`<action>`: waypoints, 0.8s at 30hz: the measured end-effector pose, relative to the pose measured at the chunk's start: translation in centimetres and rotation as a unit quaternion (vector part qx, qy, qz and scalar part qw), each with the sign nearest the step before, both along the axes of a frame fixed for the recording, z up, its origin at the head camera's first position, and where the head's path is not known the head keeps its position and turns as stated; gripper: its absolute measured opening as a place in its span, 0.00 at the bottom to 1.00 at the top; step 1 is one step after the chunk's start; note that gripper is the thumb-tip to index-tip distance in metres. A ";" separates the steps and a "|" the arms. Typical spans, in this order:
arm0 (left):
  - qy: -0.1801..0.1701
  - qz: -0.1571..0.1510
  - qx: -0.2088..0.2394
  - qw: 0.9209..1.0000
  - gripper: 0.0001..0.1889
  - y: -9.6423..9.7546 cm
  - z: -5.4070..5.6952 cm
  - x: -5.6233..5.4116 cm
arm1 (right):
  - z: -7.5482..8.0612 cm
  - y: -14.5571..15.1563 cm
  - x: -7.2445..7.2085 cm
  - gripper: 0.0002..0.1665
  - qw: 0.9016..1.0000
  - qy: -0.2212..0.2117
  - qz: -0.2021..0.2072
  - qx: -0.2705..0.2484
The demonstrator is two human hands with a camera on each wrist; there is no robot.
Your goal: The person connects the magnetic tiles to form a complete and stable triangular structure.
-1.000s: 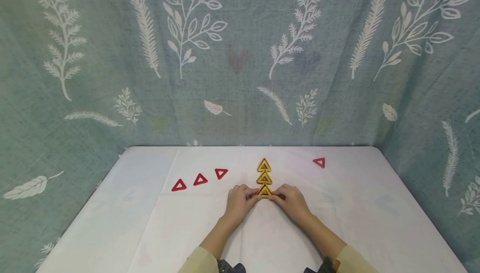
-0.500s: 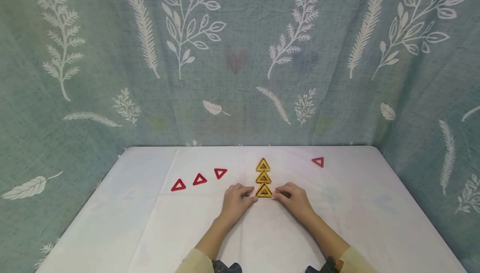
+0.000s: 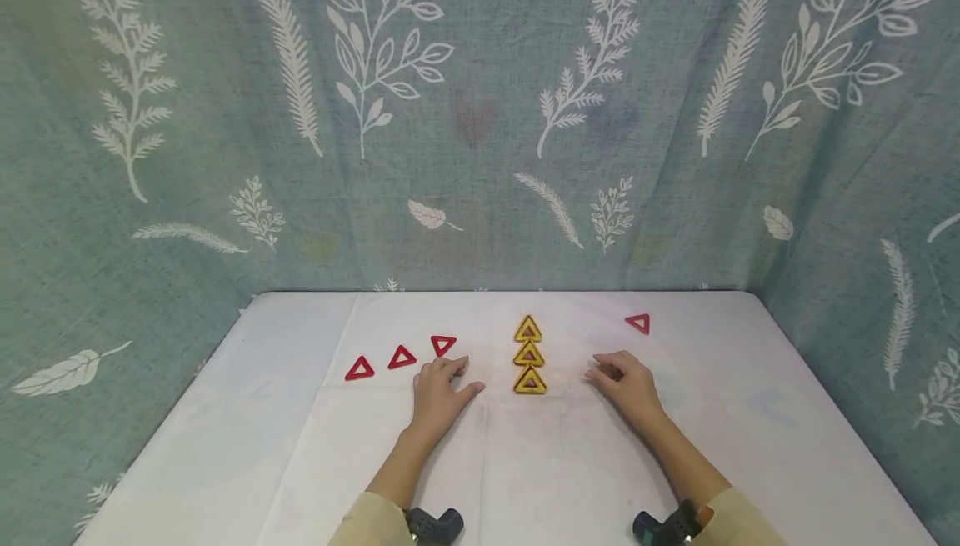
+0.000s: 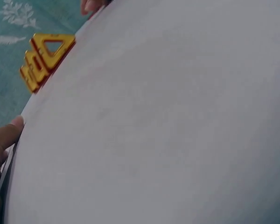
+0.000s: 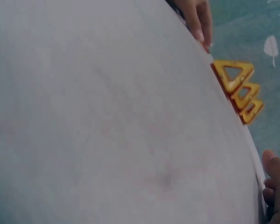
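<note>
Three hollow yellow triangle tiles form a column in the head view: the far tile (image 3: pixel 528 339), the middle tile (image 3: pixel 528 363) and the near tile (image 3: pixel 530 391), all pointing away from me. Red shows beneath the yellow tiles (image 4: pixel 60 36) in the left wrist view. To the left of the column is my left hand (image 3: pixel 437 400), holding nothing, thumb and forefinger spread apart. Its forefinger comes close to an upside-down red triangle tile (image 3: pixel 444 338). On the column's other side, my right hand (image 3: pixel 628 388) is empty, with loosely bent fingers, apart from the tiles.
Two more hollow red triangles, one outer (image 3: pixel 360 377) and one inner (image 3: pixel 402 364), lie at the left. Another red triangle (image 3: pixel 648 325) lies at the back right. A patterned green cloth (image 3: pixel 480 237) hangs behind and beside the white-covered table (image 3: pixel 525 479).
Both hands have let go of the near yellow tile and moved outward, left hand to the left and right hand to the right. The column of tiles has stayed in place.
</note>
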State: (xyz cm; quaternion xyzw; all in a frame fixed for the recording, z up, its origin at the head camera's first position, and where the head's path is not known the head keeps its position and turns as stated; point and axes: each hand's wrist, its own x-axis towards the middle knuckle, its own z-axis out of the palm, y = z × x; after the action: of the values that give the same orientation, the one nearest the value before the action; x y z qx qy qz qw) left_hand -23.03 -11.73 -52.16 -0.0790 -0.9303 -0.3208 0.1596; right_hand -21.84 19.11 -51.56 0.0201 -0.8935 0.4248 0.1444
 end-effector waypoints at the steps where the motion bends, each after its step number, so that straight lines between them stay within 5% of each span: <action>1: -0.003 0.007 0.003 1.000 0.29 -0.3 0.0 -0.2 | 0.0 0.3 -0.1 0.19 1.000 0.000 -0.005 0.005; 12: -0.038 0.117 0.024 0.992 0.33 -2.1 0.2 -1.9 | 0.0 3.4 -1.0 0.26 0.996 -0.051 -0.070 0.013; 18: -0.051 0.136 0.002 0.989 0.32 -2.2 0.6 -2.2 | -0.1 4.7 -2.3 0.29 0.993 -0.036 -0.110 0.014; 24: -0.068 0.138 -0.056 0.987 0.32 -1.5 0.6 -2.5 | 0.3 6.1 -3.5 0.33 0.989 -0.063 -0.126 0.035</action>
State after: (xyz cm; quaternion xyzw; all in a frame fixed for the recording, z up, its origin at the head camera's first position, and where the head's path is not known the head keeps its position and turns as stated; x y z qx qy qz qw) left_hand -25.50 -13.22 -51.59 0.0628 -0.9574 -0.2479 0.1340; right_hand -25.35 25.22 -51.27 -0.1145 -0.9104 0.3725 0.1389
